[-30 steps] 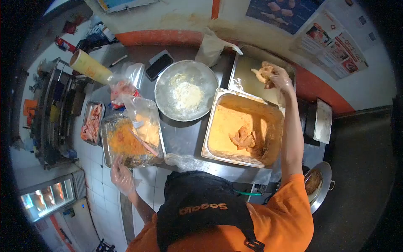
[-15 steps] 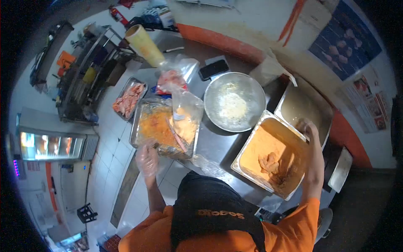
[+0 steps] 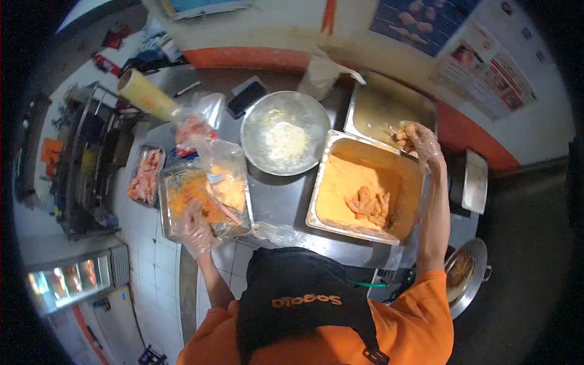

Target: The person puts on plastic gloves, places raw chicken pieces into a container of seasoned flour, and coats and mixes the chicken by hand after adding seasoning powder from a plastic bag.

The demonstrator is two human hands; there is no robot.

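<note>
My right hand (image 3: 424,143), in a clear plastic glove, grips wet pieces of chicken (image 3: 404,135) over the metal pan of cloudy liquid (image 3: 383,112). Just in front of that pan, a deep metal pan (image 3: 311,213) holds orange powder, with a small pile of coated chicken (image 3: 368,205) on it. My left hand (image 3: 199,230), also gloved, reaches over the near side of the plastic-lined tray (image 3: 167,226). Its fingers stretch down to the orange mixture (image 3: 196,190) there; the fingertips are partly hidden. A pinkish stick-like utensil (image 3: 220,205) and a clear bag (image 3: 226,159) lie in that tray.
A round metal bowl (image 3: 252,152) of pale flour stands mid-table, with a phone (image 3: 247,98) behind it. At the left are a tray of raw meat (image 3: 146,175) and a large roll of wrap (image 3: 145,95). A wide pan (image 3: 467,274) sits at my right.
My right hand has moved up over the liquid pan and now shows chicken in its grip. My left hand has gone from the tray's near edge into the orange mixture. The view has turned right.
</note>
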